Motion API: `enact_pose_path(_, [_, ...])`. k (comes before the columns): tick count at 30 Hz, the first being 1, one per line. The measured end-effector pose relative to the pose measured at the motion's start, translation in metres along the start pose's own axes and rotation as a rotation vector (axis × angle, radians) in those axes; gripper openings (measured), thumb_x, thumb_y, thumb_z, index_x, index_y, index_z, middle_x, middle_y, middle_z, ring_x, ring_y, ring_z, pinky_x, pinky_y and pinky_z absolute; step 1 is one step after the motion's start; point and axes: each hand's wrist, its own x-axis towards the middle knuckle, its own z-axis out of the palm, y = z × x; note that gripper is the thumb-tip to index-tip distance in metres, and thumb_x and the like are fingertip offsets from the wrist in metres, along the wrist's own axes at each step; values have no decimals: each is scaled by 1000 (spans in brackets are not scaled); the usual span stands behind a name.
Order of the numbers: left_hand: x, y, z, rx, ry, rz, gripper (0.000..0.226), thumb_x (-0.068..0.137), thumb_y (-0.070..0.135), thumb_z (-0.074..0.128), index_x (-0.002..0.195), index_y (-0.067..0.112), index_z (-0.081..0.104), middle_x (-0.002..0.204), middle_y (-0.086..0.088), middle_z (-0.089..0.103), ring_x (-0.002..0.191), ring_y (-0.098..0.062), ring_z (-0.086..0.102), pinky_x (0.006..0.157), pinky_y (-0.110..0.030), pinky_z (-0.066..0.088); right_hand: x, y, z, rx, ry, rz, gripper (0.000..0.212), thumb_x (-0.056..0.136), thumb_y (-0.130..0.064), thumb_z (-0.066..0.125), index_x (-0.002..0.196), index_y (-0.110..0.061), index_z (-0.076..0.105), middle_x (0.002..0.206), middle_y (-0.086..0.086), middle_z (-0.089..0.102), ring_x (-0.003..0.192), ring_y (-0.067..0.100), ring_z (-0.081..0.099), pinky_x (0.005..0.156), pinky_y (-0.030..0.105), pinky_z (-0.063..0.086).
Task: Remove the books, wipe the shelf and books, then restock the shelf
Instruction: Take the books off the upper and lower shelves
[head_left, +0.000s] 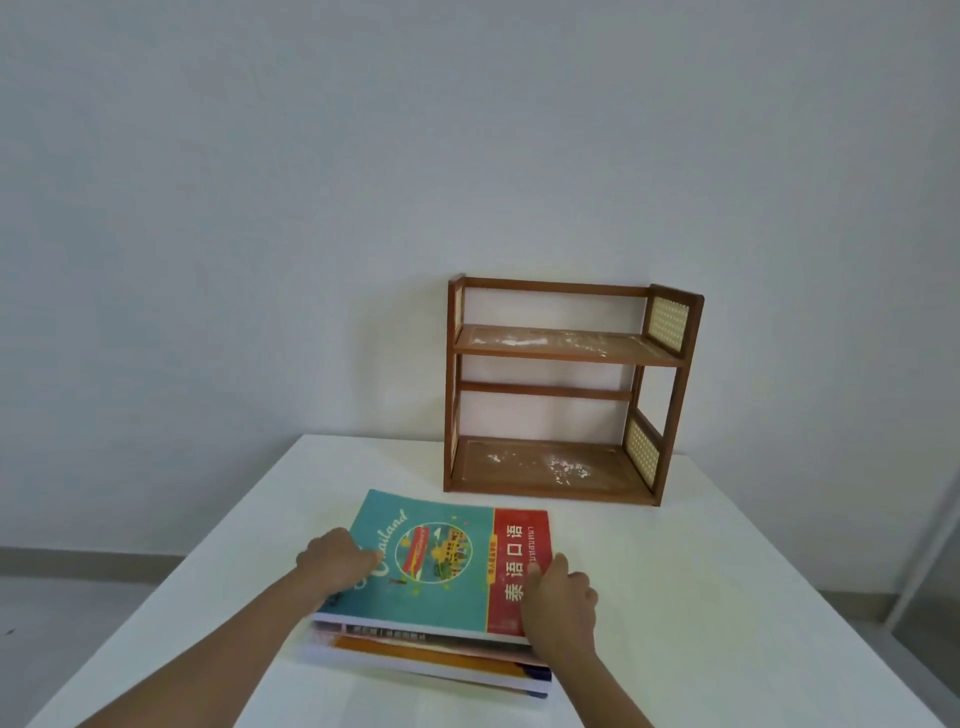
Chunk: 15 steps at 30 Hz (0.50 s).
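Observation:
A stack of several books (431, 649) lies flat on the white table (727, 597) in front of me. Its top book (441, 566) has a teal and red cover. My left hand (340, 558) grips the top book's left edge, with the fingers curled over the cover. My right hand (563, 597) grips the right edge of the stack, thumb on the red part of the cover. Behind the books stands a small brown wooden shelf (566, 389) with two boards, holding no books. White dust lies on both boards.
The shelf stands against a plain white wall at the table's far edge. The table's left edge runs diagonally beside my left arm, with grey floor beyond it. A white post (930, 545) rises at the far right.

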Motion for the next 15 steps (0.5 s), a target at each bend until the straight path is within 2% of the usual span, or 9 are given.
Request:
enact_pose_path(2, [3,-6,4,263,67,91,53,92,46,47,130,9,43,132,-14,47,124,-28,42,98,-36,40,3,4,-2,-118,19,-58,33,101,-36,31,121,-14,46,124,10,49,113,25,46,95,34,42])
enact_pose_path(4, [5,-12,9,304,56,209,60,97,42,37,146,10,22,153,-12,20,139,-30,24,106,-41,33,6,7,-2,-125,-6,-98,33,101,-34,33,124,-15,45,129,6,47,117,23,45,97,36,42])
enact_pose_path(5, [5,-14,12,316,38,257,59,100,40,31,149,11,18,158,-8,12,141,-28,22,108,-42,33,7,8,-1,-107,-27,-111,32,100,-32,33,125,-15,45,130,4,47,118,23,46,97,38,42])
enact_pose_path(7, [6,-19,17,326,11,292,58,101,40,23,151,12,14,160,-2,5,139,-26,30,106,-40,36,8,10,1,-54,-46,-115,30,100,-31,32,124,-16,43,130,2,48,116,21,50,98,42,44])
enact_pose_path(11, [3,-21,21,339,26,326,56,103,37,19,152,12,9,161,-3,0,133,-27,40,102,-38,39,4,9,2,-55,-72,-147,51,102,-33,27,150,-17,18,140,1,44,124,21,49,103,45,40])
enact_pose_path(15, [1,-23,21,274,83,327,57,102,40,23,150,11,17,159,-3,14,131,-28,43,103,-40,40,6,10,-2,-52,-98,-164,46,103,-34,25,147,-22,26,136,0,48,121,18,50,103,45,40])
